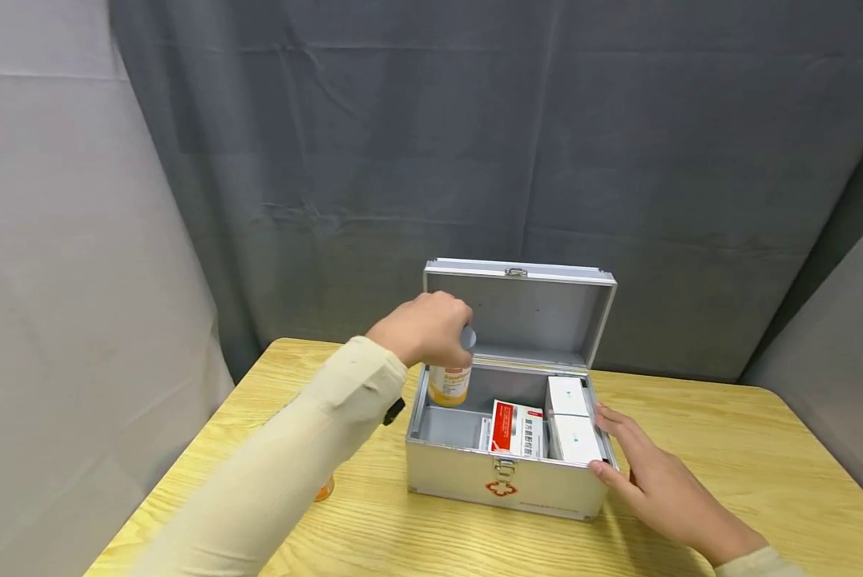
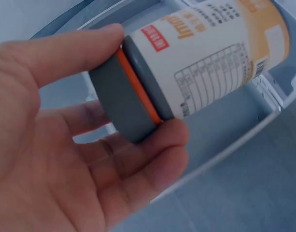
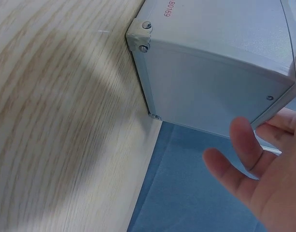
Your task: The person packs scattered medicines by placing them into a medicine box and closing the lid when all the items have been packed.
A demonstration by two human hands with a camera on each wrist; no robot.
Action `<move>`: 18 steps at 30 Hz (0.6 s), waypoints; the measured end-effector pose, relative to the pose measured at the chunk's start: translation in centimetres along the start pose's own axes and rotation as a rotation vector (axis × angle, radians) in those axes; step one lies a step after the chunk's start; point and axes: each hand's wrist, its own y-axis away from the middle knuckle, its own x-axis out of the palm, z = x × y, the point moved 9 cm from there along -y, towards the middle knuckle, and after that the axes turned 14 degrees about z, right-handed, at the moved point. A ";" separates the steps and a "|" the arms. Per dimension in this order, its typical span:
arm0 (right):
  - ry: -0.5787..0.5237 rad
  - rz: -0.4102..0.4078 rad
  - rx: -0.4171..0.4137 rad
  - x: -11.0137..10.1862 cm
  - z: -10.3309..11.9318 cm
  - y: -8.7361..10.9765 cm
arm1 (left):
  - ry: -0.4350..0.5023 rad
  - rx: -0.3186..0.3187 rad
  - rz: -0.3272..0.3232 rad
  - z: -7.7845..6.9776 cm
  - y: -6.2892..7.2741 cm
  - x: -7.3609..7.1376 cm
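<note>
My left hand [image 1: 431, 328] grips a white and yellow pill bottle [image 1: 451, 386] by its grey cap [image 2: 119, 94], thumb on one side and fingers on the other. The bottle hangs upright over the left part of an open silver first-aid case [image 1: 460, 471]. At the case's right side, my right hand [image 1: 655, 489] rests fingertips on the rim, its thumb near the front corner. Inside the case stand a red and white medicine box [image 1: 518, 429] and two white boxes [image 1: 575, 439] along the right wall. In the right wrist view, the outer fingers [image 3: 244, 145] hang beside the case.
The case's lid [image 1: 521, 316] is raised at the back. Partly hidden by the left sleeve, a small orange object [image 1: 324, 490] sits on the wooden table [image 1: 373, 529]. Grey curtains [image 1: 402, 160] surround the table's back and sides.
</note>
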 end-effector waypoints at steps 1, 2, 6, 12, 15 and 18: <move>0.000 -0.002 -0.002 0.0 0.0 0.0 | -0.004 -0.005 0.015 -0.3 -0.4 0.2; 0.000 0.000 -0.003 0.1 0.0 0.0 | -0.010 -0.010 0.025 -0.6 -0.8 0.4; -0.003 -0.002 -0.008 0.4 0.1 0.1 | -0.042 -0.035 0.047 -1.2 -1.7 1.1; -0.007 -0.001 0.005 0.2 0.2 0.4 | -0.083 -0.045 0.053 -2.0 -2.4 1.5; 0.002 -0.007 0.002 0.0 0.1 0.5 | -0.075 -0.051 0.072 -2.2 -3.0 2.0; 0.009 -0.008 0.000 0.1 0.1 0.5 | -0.060 -0.064 0.101 -2.2 -3.6 2.8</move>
